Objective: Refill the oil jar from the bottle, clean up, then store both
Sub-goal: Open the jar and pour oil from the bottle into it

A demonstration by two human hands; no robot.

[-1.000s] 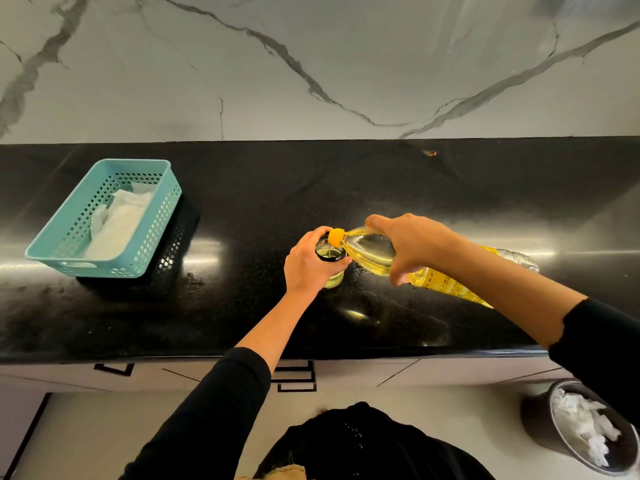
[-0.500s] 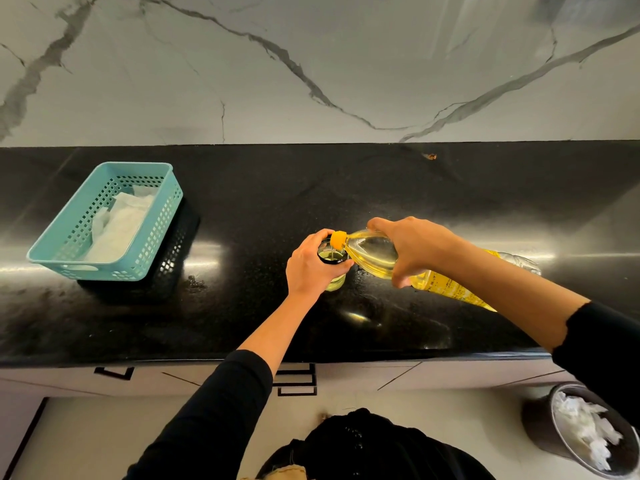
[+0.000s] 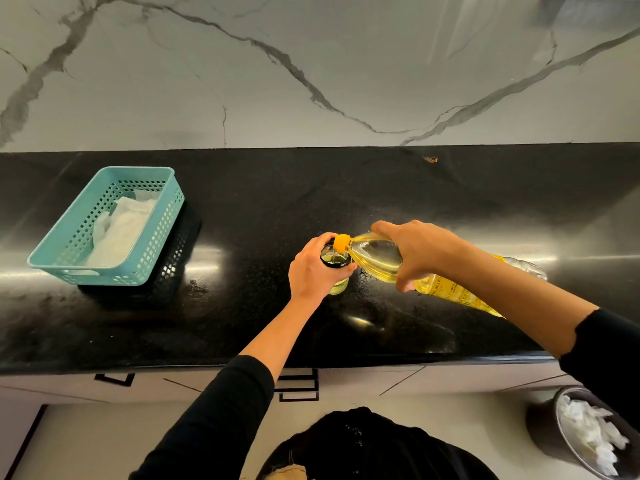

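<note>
A small glass oil jar (image 3: 335,262) with a dark rim stands on the black counter (image 3: 311,202). My left hand (image 3: 311,271) grips it around the side. A clear plastic oil bottle (image 3: 377,261) with yellow oil and an orange neck lies nearly level, its mouth over the jar's opening. My right hand (image 3: 419,252) grips the bottle near its shoulder. A thin stream of oil runs into the jar. The bottle's yellow label and base stick out behind my right forearm.
A teal perforated basket (image 3: 79,268) holding white paper towels sits at the counter's left. A dark waste bin (image 3: 543,434) with crumpled white paper stands on the floor at lower right. A marble wall backs the counter.
Both hands, the jar and the bottle keep the same pose; only the camera view has shifted slightly.
</note>
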